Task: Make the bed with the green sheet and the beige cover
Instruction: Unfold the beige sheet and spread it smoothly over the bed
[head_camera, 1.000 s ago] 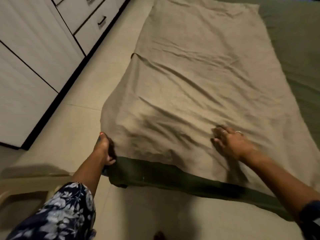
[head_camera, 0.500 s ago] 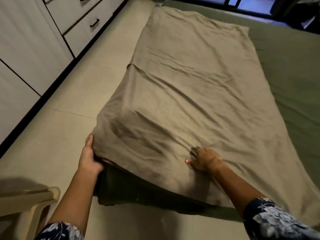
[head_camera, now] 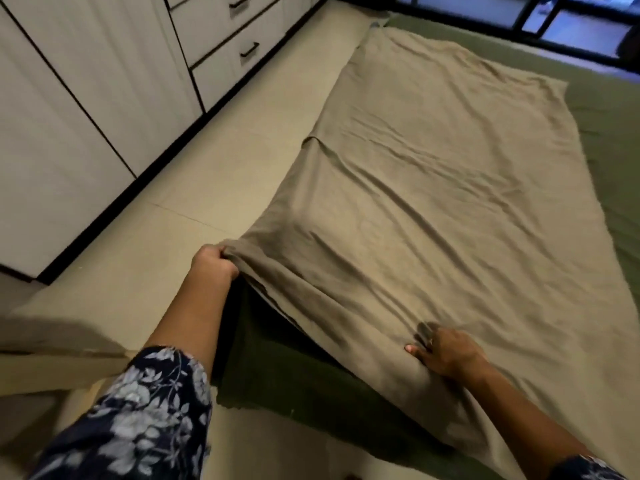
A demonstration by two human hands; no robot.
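**Cover corner gripped, near edge under adjustment**

Right hand [head_camera: 450, 355] lies on the beige cover [head_camera: 433, 202] close to the near edge of the bed, fingers curled into the cloth and bunching a fold; probably anchoring or drawing that edge. Left hand [head_camera: 216, 259] at the near-left corner, fingers closed round the cover's corner, which is raised off the green sheet [head_camera: 277, 382], likely to pull slack out. Sheet shows below the lifted corner and along the bed's right side. Cover runs creased towards the far edge, short of the right side. Beyond, left: tiled floor [head_camera: 207, 188], drawer unit [head_camera: 225, 46]
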